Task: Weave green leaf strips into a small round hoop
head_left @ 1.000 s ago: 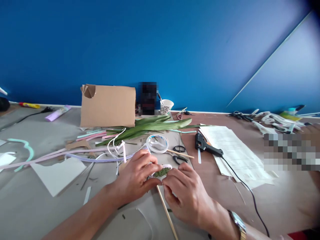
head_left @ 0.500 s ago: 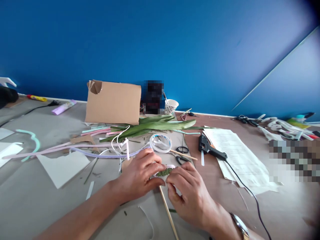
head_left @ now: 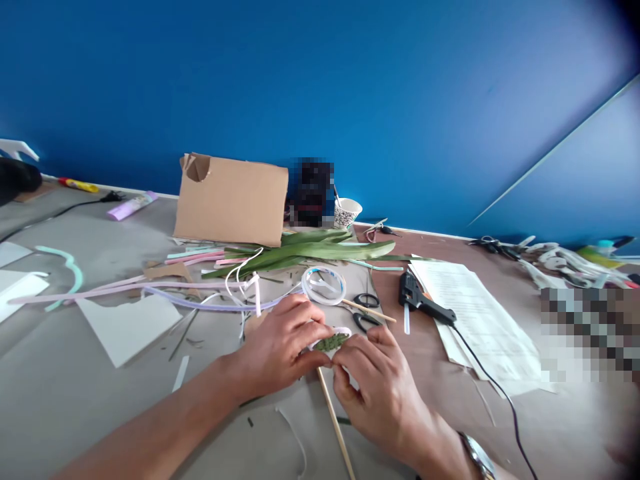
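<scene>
Between my two hands is a small woven green piece [head_left: 332,342] with a pale rim along its far edge. My left hand [head_left: 287,340] is closed on its left side, thumb below and fingers above. My right hand [head_left: 375,380] pinches at its lower right edge, the fingertips almost meeting my left thumb. My fingers hide much of the piece. Below it a thin wooden stick [head_left: 334,420] runs toward me; whether it is joined to the piece I cannot tell. Just beyond my hands lie a roll of clear tape [head_left: 324,270] and black-handled scissors [head_left: 367,323].
A glue gun [head_left: 425,300] with a trailing cord rests partly on printed sheets [head_left: 480,313] at right. Long green leaves [head_left: 320,249] lie before a cardboard box [head_left: 233,200] and a paper cup [head_left: 347,212]. Pastel strips [head_left: 195,303] and cut white paper [head_left: 127,330] spread leftward.
The view has shifted and tilted slightly. Both hands keep nearly the same grip, and a little more of the woven green piece shows between them.
</scene>
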The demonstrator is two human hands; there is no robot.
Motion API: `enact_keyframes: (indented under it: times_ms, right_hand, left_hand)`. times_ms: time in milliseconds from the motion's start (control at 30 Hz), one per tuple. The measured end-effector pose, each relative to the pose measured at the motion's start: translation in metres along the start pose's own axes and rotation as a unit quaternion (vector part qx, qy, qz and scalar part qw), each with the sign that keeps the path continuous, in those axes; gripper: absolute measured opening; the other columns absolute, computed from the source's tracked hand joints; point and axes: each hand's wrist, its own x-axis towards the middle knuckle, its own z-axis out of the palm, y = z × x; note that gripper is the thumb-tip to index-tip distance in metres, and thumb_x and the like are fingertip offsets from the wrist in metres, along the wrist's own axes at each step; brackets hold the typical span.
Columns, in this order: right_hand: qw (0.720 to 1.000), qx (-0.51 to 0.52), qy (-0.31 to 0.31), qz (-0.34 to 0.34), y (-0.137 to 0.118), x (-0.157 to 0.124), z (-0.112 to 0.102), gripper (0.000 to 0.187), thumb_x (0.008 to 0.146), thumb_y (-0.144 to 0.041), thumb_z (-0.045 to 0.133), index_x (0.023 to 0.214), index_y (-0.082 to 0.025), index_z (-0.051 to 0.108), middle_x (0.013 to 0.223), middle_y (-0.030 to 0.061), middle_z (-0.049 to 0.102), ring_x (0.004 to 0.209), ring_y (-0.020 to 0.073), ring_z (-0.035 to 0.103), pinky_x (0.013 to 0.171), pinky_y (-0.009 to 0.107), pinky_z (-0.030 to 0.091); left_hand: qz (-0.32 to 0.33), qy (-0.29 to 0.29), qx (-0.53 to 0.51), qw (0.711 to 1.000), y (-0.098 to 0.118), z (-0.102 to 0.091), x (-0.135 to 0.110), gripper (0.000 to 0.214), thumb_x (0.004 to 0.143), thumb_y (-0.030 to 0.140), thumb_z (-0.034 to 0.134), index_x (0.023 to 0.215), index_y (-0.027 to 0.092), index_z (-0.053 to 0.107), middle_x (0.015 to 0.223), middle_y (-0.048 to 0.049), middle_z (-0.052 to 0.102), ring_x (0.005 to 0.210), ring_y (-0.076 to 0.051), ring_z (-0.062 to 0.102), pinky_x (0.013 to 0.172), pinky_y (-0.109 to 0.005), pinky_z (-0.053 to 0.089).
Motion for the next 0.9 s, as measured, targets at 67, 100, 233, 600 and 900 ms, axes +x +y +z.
enact_keyframes:
  times_ms: [67, 100, 233, 600, 900]
  right_hand:
    - [1.0, 0.013, 0.002, 0.001, 0.0006, -0.0004, -0.0004, 0.019, 0.084, -0.006, 0.047, 0.07, -0.018, 0.05, 0.064, 0.0011, 0.061, 0.057, 0.0142, 0.053, 0.064, 0.032, 0.03]
    - [1.0, 0.02, 0.002, 0.001, 0.0008, -0.0004, -0.0009, 0.018, 0.084, -0.006, 0.047, 0.071, -0.018, 0.051, 0.064, 0.0012, 0.062, 0.058, 0.0141, 0.054, 0.065, 0.032, 0.031]
    - [1.0, 0.025, -0.003, -0.006, 0.0, -0.0002, -0.0024, 0.019, 0.085, -0.006, 0.047, 0.071, -0.018, 0.052, 0.064, 0.0009, 0.062, 0.058, 0.0137, 0.054, 0.066, 0.032, 0.03]
    - [1.0, 0.023, -0.01, 0.005, -0.0006, 0.003, -0.0021, 0.02, 0.079, -0.003, 0.043, 0.07, -0.02, 0.048, 0.061, -0.0011, 0.059, 0.056, 0.0132, 0.052, 0.066, 0.031, 0.031]
    - [0.993, 0.108, -0.04, 0.04, 0.0045, 0.0062, -0.0035, 0.019, 0.077, -0.002, 0.044, 0.071, -0.02, 0.048, 0.062, -0.0029, 0.057, 0.058, 0.0117, 0.051, 0.069, 0.03, 0.032]
  left_hand:
    - [0.0, 0.004, 0.001, 1.0, 0.0002, -0.0005, 0.0004, 0.026, 0.089, 0.037, 0.055, 0.102, 0.016, 0.063, 0.094, -0.0065, 0.061, 0.092, -0.02, 0.05, 0.094, -0.039, 0.041]
    - [0.0, 0.006, 0.002, 1.0, 0.0002, -0.0005, 0.0006, 0.026, 0.089, 0.037, 0.055, 0.101, 0.016, 0.063, 0.093, -0.0065, 0.061, 0.092, -0.02, 0.051, 0.094, -0.039, 0.041]
    - [0.002, 0.01, 0.007, 1.0, -0.0007, 0.0004, 0.0007, 0.025, 0.089, 0.036, 0.054, 0.102, 0.016, 0.063, 0.093, -0.0062, 0.062, 0.091, -0.019, 0.051, 0.094, -0.04, 0.041]
    - [0.001, 0.0, 0.009, 1.0, 0.002, -0.0022, 0.0014, 0.029, 0.09, 0.039, 0.052, 0.104, 0.016, 0.064, 0.094, -0.0069, 0.062, 0.094, -0.02, 0.051, 0.094, -0.04, 0.042]
    - [-0.001, -0.006, 0.004, 1.0, -0.0004, -0.0022, 0.0015, 0.037, 0.085, 0.046, 0.055, 0.105, 0.016, 0.063, 0.096, -0.0077, 0.061, 0.094, -0.021, 0.052, 0.095, -0.041, 0.042]
